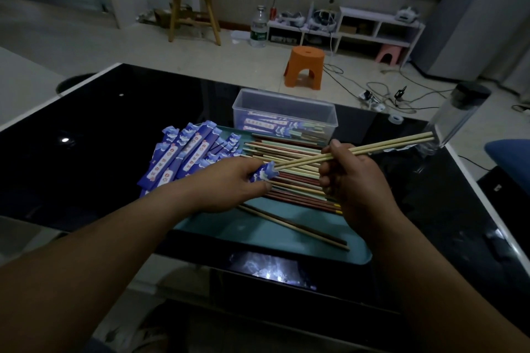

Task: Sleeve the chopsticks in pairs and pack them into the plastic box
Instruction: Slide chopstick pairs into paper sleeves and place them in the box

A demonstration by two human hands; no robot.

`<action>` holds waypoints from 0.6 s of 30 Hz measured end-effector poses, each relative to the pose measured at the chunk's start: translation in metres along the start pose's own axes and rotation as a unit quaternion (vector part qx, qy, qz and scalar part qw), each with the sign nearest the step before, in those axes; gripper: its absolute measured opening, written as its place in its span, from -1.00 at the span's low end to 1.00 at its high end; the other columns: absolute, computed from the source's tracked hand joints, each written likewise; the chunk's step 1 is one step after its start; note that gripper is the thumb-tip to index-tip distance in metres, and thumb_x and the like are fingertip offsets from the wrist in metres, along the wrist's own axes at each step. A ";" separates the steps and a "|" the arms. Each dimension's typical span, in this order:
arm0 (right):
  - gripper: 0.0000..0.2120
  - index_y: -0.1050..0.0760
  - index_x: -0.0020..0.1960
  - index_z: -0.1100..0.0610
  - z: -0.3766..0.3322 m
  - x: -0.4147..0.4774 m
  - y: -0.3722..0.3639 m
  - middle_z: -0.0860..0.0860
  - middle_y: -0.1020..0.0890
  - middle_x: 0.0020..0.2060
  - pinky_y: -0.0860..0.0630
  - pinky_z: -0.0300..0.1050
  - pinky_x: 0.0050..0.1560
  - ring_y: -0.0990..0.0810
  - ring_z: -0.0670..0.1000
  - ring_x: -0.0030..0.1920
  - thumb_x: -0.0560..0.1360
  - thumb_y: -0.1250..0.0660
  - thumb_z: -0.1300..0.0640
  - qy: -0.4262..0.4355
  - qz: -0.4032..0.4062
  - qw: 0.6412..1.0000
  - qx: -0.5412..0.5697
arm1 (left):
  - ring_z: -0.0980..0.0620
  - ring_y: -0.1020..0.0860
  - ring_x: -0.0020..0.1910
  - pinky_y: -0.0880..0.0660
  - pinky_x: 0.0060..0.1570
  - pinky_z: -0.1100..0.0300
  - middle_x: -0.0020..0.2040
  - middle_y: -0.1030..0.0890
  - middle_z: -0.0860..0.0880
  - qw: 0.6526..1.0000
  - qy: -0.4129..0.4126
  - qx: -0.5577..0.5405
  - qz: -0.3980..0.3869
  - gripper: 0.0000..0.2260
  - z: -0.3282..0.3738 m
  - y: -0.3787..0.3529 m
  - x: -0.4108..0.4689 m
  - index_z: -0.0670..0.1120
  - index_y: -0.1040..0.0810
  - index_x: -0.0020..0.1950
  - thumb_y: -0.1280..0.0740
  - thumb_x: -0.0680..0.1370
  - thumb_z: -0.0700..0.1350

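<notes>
A: Head view: the left hand (229,183) pinches a blue sleeve (263,173) over the tray (272,235). The right hand (347,175) grips a pale pair of chopsticks (381,145), tips at the sleeve's mouth.

B: And the plastic box (284,100)?

A: At the tray's far side, a few sleeved pairs inside. The risk is that the tips splay or snag and crumple the paper, since the pinch flattens the mouth.

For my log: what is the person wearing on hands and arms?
Nothing visible. The left hand and right hand are ungloved, and both forearms are bare to the frame edge. No sleeve, watch, ring or band shows in the dim light.
</notes>
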State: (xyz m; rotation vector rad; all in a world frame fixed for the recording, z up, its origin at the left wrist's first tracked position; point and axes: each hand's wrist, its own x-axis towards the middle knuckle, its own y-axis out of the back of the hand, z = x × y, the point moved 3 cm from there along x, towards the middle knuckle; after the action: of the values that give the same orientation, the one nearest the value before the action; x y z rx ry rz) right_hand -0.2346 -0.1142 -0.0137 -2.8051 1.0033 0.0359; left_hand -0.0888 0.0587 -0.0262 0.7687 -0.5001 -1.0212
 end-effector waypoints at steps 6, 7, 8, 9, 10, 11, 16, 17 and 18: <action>-0.79 -0.59 -0.04 0.13 0.016 -0.002 -0.016 0.04 -0.54 -0.36 -0.38 -0.18 -0.40 -0.46 -0.01 -0.41 0.67 -0.31 0.03 -0.022 -0.022 0.999 -0.045 | 0.11 -0.50 -0.42 -0.49 -0.38 0.19 -0.33 -0.54 0.04 0.992 0.016 -0.111 -0.063 -0.75 0.009 -0.004 -0.002 -0.10 -0.52 0.07 -0.29 0.66 0.09; -0.79 -0.61 -0.03 0.13 0.022 -0.003 -0.021 0.04 -0.52 -0.36 -0.36 -0.18 -0.41 -0.44 -0.02 -0.41 0.67 -0.31 0.03 -0.032 -0.040 0.997 -0.062 | 0.05 -0.52 -0.40 -0.50 -0.35 0.16 -0.30 -0.56 -0.02 0.987 0.015 -0.137 -0.079 -0.76 0.012 -0.006 -0.002 -0.14 -0.50 0.07 -0.26 0.69 0.05; -0.79 -0.63 -0.01 0.12 0.027 -0.004 -0.026 0.04 -0.51 -0.35 -0.35 -0.18 -0.41 -0.43 -0.03 -0.42 0.67 -0.31 0.01 -0.044 -0.065 0.994 -0.077 | 0.02 -0.53 -0.39 -0.50 -0.34 0.16 -0.28 -0.57 -0.06 0.984 0.013 -0.152 -0.091 -0.77 0.014 -0.007 -0.003 -0.17 -0.49 0.07 -0.22 0.71 0.00; -0.79 -0.63 0.02 0.11 0.032 -0.006 -0.030 0.03 -0.52 -0.34 -0.34 -0.17 -0.40 -0.42 -0.04 -0.41 0.67 -0.32 -0.01 -0.056 -0.085 0.991 -0.086 | 0.01 -0.52 -0.39 -0.49 -0.34 0.16 -0.28 -0.57 -0.07 0.982 0.012 -0.161 -0.100 -0.78 0.015 -0.008 -0.003 -0.18 -0.49 0.07 -0.20 0.72 -0.03; -0.78 -0.62 0.04 0.10 0.033 -0.006 -0.032 0.03 -0.54 -0.32 -0.35 -0.16 -0.40 -0.43 -0.05 -0.40 0.66 -0.32 -0.04 -0.065 -0.087 0.990 -0.092 | 0.01 -0.51 -0.39 -0.48 -0.33 0.16 -0.28 -0.57 -0.07 0.980 0.014 -0.168 -0.108 -0.79 0.015 -0.009 -0.003 -0.18 -0.49 0.07 -0.19 0.73 -0.05; -0.76 -0.61 0.04 0.09 0.032 -0.005 -0.031 0.03 -0.56 -0.30 -0.37 -0.16 -0.39 -0.45 -0.04 -0.39 0.66 -0.32 -0.08 -0.066 -0.063 0.991 -0.100 | 0.00 -0.50 -0.39 -0.47 -0.33 0.15 -0.30 -0.57 -0.06 0.978 0.017 -0.173 -0.114 -0.79 0.013 -0.009 -0.004 -0.18 -0.49 0.06 -0.19 0.73 -0.05; -0.74 -0.48 0.10 0.09 0.003 0.005 0.008 0.05 -0.53 -0.16 -0.40 -0.17 -0.39 -0.47 -0.06 -0.35 0.70 -0.20 -0.10 -0.001 0.145 0.988 -0.044 | 0.00 -0.47 -0.39 -0.45 -0.32 0.15 -0.32 -0.56 -0.02 0.977 0.048 -0.166 -0.125 -0.77 0.003 -0.003 -0.006 -0.13 -0.50 0.00 -0.22 0.71 0.01; -0.79 -0.48 0.13 0.06 -0.003 0.005 0.015 0.05 -0.53 -0.13 -0.41 -0.17 -0.37 -0.47 -0.06 -0.34 0.72 -0.18 -0.05 0.018 0.160 0.986 -0.046 | 0.00 -0.47 -0.39 -0.45 -0.31 0.14 -0.31 -0.56 -0.03 0.977 0.048 -0.166 -0.128 -0.77 0.003 -0.002 -0.005 -0.12 -0.50 -0.01 -0.23 0.71 0.01; -0.84 -0.49 0.15 0.04 -0.006 0.006 0.020 0.04 -0.53 -0.12 -0.41 -0.17 -0.37 -0.47 -0.05 -0.33 0.72 -0.18 0.00 0.032 0.168 0.983 -0.061 | 0.00 -0.48 -0.39 -0.45 -0.31 0.14 -0.31 -0.56 -0.04 0.977 0.047 -0.164 -0.131 -0.77 0.004 -0.002 -0.005 -0.11 -0.49 -0.03 -0.23 0.71 0.01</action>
State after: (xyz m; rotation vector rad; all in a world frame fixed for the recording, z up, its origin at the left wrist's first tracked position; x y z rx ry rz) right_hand -0.2427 -0.1341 -0.0112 -2.7227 1.5273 0.0508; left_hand -0.0950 0.0611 -0.0252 0.5922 -0.1424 -1.2675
